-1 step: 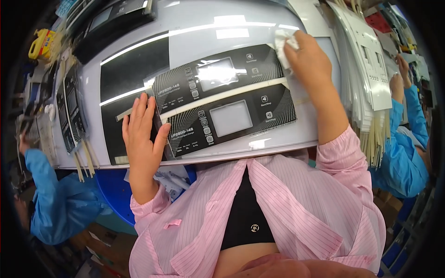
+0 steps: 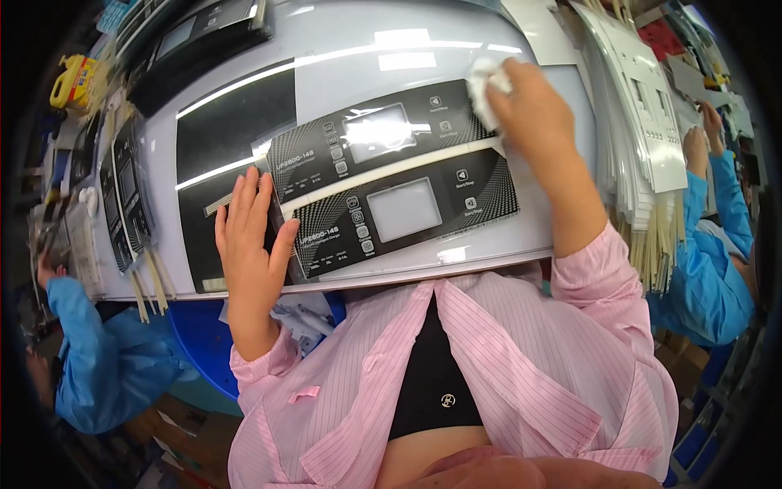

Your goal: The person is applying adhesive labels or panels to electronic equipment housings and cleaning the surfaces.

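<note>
Two black printed overlay panels, an upper one (image 2: 305, 155) and a lower one (image 2: 448, 200), lie side by side at a slant on the light worktop, with a pale strip (image 2: 391, 174) between them. Each has a rectangular window and small button icons. Flat at their left ends rests my left hand (image 2: 251, 240), its fingers stretched out and the thumb apart. My right hand (image 2: 533, 114) grips a crumpled white tissue (image 2: 481, 91), which touches the right end of the upper panel. Part of the tissue is hidden by the fingers.
A glossy black sheet (image 2: 236, 122) lies under and left of the panels. More black panels are stacked at the far left (image 2: 204, 41) and left edge (image 2: 126, 191). White sheets with pale strips (image 2: 631, 122) hang at right. Co-workers in blue sleeves (image 2: 106, 350) work on both sides.
My right hand has shifted slightly left with the tissue, onto the upper panel's right end. My left hand stays in place. The left co-worker's arm has moved a little.
</note>
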Available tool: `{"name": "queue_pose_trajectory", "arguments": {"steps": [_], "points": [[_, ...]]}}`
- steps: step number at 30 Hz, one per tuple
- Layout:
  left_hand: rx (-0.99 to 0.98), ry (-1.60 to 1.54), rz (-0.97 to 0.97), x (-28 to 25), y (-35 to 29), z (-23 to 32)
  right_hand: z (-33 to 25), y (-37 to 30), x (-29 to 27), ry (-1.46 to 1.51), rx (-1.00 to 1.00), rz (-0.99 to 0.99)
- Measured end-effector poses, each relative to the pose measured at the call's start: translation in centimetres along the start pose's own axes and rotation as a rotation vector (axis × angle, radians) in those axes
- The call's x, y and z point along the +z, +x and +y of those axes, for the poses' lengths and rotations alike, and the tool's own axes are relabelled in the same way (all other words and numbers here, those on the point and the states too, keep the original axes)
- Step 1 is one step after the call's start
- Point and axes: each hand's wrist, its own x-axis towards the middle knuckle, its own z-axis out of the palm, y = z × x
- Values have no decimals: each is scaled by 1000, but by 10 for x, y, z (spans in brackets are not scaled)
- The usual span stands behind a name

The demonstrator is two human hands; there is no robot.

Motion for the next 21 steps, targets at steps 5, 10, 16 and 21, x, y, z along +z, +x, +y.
{"name": "queue_pose_trajectory", "arguments": {"steps": [5,10,16,21], "points": [[11,13,27,-4,-1,5,9,-30,-5,213,-93,99],[21,24,57,-1,-4,0,45,-1,-28,-18,244,68],[38,-25,79,-5,-4,0,-69,-20,-6,367,-368,142],[52,-35,74,-3,-7,-6,-169,-50,27,325,-765,-327]]}}
